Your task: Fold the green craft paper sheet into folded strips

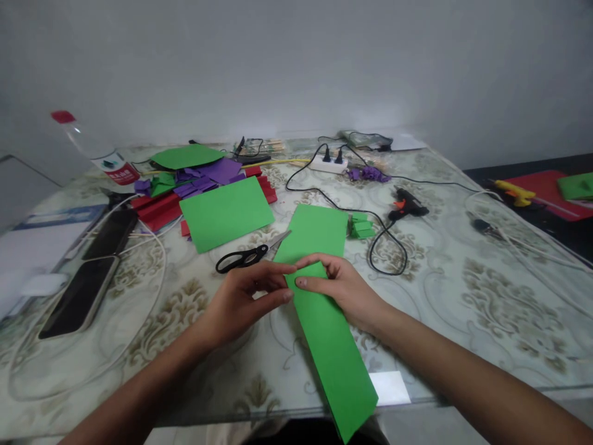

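Note:
A long green paper strip [331, 346], seemingly folded, slants from the middle of the table over its front edge. My right hand [340, 287] grips its upper end, thumb on top and fingers behind. My left hand [252, 296] pinches the left edge of that same end between thumb and index finger. Just beyond my hands lies a green paper sheet [317, 228]. Black-handled scissors [248, 256] rest to its left, blades partly over the sheet. Another green sheet [227, 213] leans on red and purple paper pieces behind the scissors.
On the left are a bottle [104, 151], two phones [81, 296] and a white cable. A power strip [328, 164] stands at the back. Its black cord loops near a black glue gun [407, 205] and folded green pieces [361, 226]. A yellow glue gun [514, 193] lies far right.

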A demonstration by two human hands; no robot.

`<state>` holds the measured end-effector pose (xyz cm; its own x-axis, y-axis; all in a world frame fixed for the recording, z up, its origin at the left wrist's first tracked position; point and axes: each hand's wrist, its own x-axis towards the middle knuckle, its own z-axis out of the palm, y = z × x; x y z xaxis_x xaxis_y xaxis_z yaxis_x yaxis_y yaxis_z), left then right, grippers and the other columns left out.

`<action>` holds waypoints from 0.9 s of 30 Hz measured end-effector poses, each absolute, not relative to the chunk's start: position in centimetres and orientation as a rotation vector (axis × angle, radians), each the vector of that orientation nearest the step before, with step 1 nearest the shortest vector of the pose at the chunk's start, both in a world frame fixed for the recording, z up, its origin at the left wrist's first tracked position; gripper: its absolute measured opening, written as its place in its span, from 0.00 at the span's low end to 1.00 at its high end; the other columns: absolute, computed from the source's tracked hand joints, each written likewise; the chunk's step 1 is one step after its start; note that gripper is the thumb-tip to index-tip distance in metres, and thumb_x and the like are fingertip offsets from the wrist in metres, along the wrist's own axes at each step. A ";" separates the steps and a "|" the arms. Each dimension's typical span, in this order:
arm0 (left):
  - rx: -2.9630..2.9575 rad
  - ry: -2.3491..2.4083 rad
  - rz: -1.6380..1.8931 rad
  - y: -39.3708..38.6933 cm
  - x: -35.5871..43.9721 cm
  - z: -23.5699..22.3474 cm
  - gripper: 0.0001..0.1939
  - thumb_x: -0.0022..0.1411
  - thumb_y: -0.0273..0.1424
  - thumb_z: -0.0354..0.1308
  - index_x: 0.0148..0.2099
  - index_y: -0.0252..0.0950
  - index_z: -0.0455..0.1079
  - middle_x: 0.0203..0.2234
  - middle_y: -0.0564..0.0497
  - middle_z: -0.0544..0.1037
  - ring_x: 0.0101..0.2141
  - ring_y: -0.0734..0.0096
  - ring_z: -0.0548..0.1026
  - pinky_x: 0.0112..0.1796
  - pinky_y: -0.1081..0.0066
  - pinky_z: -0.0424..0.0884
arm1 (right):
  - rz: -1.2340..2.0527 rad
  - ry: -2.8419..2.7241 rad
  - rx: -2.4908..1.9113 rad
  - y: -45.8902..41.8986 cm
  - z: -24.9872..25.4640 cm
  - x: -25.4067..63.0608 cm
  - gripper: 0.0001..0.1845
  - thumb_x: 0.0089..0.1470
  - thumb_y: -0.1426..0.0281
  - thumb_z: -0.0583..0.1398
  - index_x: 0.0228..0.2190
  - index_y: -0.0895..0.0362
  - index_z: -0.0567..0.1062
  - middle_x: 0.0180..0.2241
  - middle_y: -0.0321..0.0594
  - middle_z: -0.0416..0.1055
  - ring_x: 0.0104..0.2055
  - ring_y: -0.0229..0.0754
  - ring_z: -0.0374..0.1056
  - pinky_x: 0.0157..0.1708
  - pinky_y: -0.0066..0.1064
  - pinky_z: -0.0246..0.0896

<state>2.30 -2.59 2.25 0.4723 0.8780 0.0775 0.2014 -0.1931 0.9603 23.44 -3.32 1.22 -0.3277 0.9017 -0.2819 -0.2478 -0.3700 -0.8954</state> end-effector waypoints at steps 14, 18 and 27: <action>1.792 0.945 0.893 -2.5 2.3 2.5 0.14 0.58 0.32 0.70 0.48 0.37 0.80 0.30 0.48 0.82 0.31 0.69 0.79 0.32 0.74 0.76 | 1.823 -0.999 -1.046 -3.3 1.3 23.5 0.20 0.42 0.65 0.74 0.38 0.54 0.78 0.27 0.32 0.77 0.24 0.37 0.71 0.26 0.28 0.65; 1.786 0.932 0.901 -2.4 2.3 2.5 0.14 0.58 0.32 0.70 0.47 0.37 0.80 0.30 0.49 0.82 0.31 0.69 0.79 0.33 0.74 0.76 | 1.795 -1.020 -1.061 -3.3 1.4 23.5 0.20 0.42 0.65 0.74 0.38 0.53 0.78 0.27 0.32 0.76 0.23 0.36 0.70 0.27 0.29 0.64; 1.754 0.902 0.888 -2.4 2.3 2.3 0.14 0.58 0.30 0.70 0.48 0.39 0.80 0.30 0.51 0.82 0.31 0.72 0.78 0.34 0.77 0.74 | 1.810 -0.992 -1.031 -3.4 1.2 23.4 0.19 0.42 0.67 0.74 0.37 0.53 0.78 0.28 0.32 0.77 0.23 0.35 0.70 0.28 0.29 0.64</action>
